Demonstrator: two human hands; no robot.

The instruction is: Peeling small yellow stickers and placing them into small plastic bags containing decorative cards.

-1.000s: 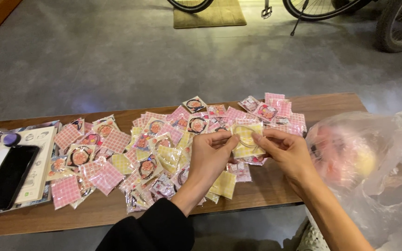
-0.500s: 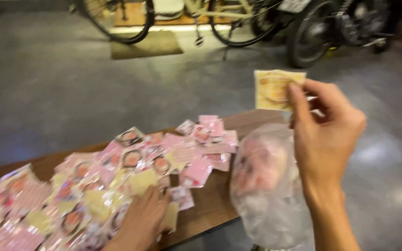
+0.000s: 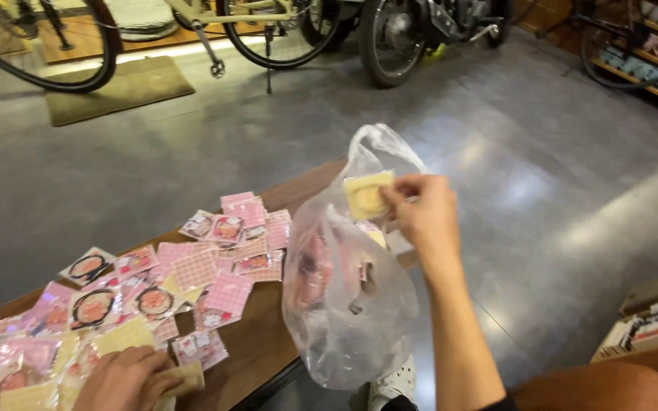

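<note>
My right hand (image 3: 424, 217) pinches a small yellow packet (image 3: 365, 195) at the mouth of a clear plastic bag (image 3: 344, 304), which hangs off the right end of the wooden table (image 3: 260, 342) and holds several pink packets. My left hand (image 3: 127, 377) rests on the pile of small pink and yellow packets (image 3: 192, 274) spread over the table, with its fingers on a tan packet (image 3: 186, 377) at the near edge.
Bicycles (image 3: 245, 30) and a motorbike wheel (image 3: 390, 38) stand at the back on the grey floor beside a tan mat (image 3: 116, 87). Shelves (image 3: 649, 46) line the far right. Stacked books (image 3: 649, 323) sit at the lower right.
My right hand has come down with the yellow packet from above the bag to its mouth. The view has swung right, and my left hand has stayed on the pile.
</note>
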